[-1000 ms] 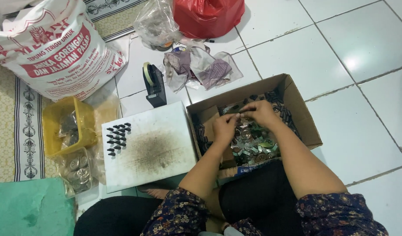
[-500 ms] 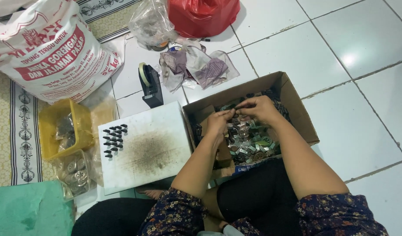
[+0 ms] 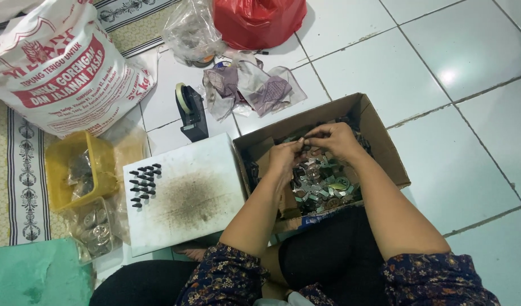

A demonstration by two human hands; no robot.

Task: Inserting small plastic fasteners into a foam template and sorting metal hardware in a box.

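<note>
Head view: one cardboard box (image 3: 379, 141) of mixed small metal parts (image 3: 320, 187), both hands inside it, left hand (image 3: 284, 157) and right hand (image 3: 331, 139) fingertips pinched narrow together on one small part, too small to identify, one white board (image 3: 187, 195) left of the hands, one black tape dispenser (image 3: 189, 112) beyond.

I see both forearms reaching up from the bottom of the frame toward its centre. My left hand (image 3: 284, 154) and right hand (image 3: 332, 139) sit close together, fingers curled inward, fingertips nearly meeting, wrists slightly bent, sleeves patterned at the elbows.
</note>
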